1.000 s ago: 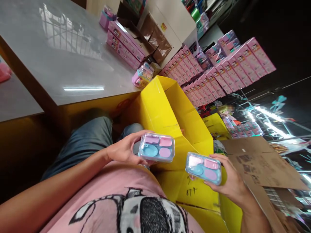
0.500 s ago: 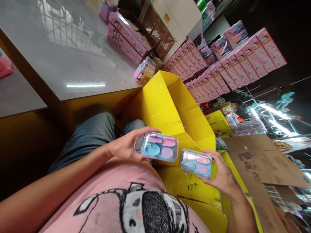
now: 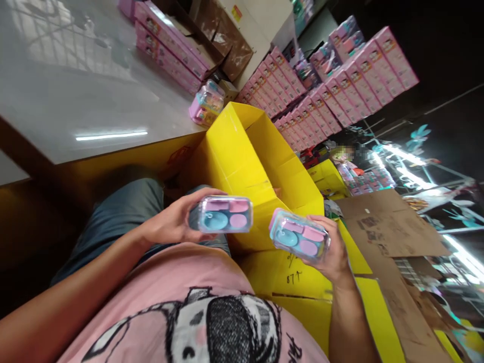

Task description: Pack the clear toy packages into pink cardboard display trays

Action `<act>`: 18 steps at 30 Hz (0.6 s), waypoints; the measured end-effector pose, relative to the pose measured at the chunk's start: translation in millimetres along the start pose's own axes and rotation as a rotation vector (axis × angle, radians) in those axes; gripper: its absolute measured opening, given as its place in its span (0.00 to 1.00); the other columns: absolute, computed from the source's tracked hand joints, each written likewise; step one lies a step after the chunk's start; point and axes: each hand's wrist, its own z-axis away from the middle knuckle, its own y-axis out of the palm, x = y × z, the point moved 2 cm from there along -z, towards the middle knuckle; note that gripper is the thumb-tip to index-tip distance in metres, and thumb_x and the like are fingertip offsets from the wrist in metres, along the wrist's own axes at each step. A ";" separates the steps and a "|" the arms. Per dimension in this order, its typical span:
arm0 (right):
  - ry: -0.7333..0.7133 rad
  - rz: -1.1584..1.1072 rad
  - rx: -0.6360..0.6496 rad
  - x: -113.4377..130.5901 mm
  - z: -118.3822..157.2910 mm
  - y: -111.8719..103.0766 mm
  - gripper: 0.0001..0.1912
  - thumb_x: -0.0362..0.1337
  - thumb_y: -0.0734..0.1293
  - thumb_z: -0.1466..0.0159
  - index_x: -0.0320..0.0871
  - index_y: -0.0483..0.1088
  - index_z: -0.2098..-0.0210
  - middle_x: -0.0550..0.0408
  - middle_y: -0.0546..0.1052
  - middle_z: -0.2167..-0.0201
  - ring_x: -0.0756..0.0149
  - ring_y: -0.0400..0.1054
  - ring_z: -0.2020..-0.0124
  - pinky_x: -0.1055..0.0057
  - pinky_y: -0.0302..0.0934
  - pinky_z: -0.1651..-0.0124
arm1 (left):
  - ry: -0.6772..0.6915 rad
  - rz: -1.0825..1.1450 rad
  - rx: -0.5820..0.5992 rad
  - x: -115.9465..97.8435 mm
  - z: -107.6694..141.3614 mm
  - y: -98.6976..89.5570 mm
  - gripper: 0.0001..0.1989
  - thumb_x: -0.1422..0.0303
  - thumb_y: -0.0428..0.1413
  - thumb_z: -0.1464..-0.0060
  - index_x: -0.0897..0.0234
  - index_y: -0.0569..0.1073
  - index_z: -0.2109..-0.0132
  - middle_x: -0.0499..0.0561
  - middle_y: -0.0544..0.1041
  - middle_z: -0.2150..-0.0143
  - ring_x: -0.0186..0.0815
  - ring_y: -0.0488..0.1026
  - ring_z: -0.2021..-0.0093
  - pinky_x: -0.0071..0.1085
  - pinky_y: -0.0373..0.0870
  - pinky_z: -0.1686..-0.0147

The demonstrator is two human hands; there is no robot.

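My left hand [image 3: 172, 219] grips the left end of a clear plastic toy case [image 3: 226, 215], its fingers around the top and bottom edges. Inside the case show a blue oval tub and pink and purple pieces. A similar toy case [image 3: 298, 236], with a pink edge at its left, is held by its right end in my right hand [image 3: 335, 247]. The two cases are apart, both above yellow boxes. Behind them an open yellow box [image 3: 242, 151] stands tilted in the view.
A shiny grey tabletop [image 3: 94, 101] fills the upper left. On its edge sits a clear case with pink trim [image 3: 207, 103]. Rows of pink boxes [image 3: 351, 91] stand at the back. Brown cardboard [image 3: 389, 224] lies to the right, and a person is far behind.
The view has shifted, so the surroundings sit further left. The left-hand case now lies more level. The right-hand case has turned, showing its pink edge, and has come up in the view.
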 end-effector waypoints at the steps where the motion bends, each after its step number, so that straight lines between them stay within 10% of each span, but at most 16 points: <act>1: -0.012 -0.004 -0.038 4.6 -3.3 1.0 0.41 0.41 0.79 0.48 0.48 0.59 0.39 0.43 0.65 0.42 0.45 0.63 0.40 0.49 0.60 0.37 | -0.022 -0.029 -0.033 2.4 1.3 -5.2 0.43 0.63 0.70 0.55 0.63 0.63 0.34 0.59 0.70 0.38 0.51 0.70 0.40 0.39 0.67 0.39; 10: -0.177 -0.107 -0.119 19.0 -50.8 45.8 0.39 0.52 0.76 0.45 0.44 0.60 0.41 0.42 0.68 0.44 0.49 0.64 0.41 0.52 0.63 0.38 | -0.079 -0.201 -0.247 14.4 1.5 -38.3 0.46 0.58 0.70 0.55 0.62 0.61 0.33 0.58 0.70 0.37 0.49 0.70 0.40 0.46 0.66 0.37; 18: -0.027 -0.531 -0.239 52.2 -135.6 168.0 0.37 0.47 0.79 0.50 0.48 0.63 0.45 0.47 0.72 0.50 0.48 0.70 0.50 0.47 0.68 0.46 | 0.102 -0.648 -0.507 -63.3 21.5 -96.0 0.40 0.62 0.67 0.52 0.61 0.63 0.34 0.58 0.71 0.39 0.47 0.70 0.41 0.42 0.66 0.38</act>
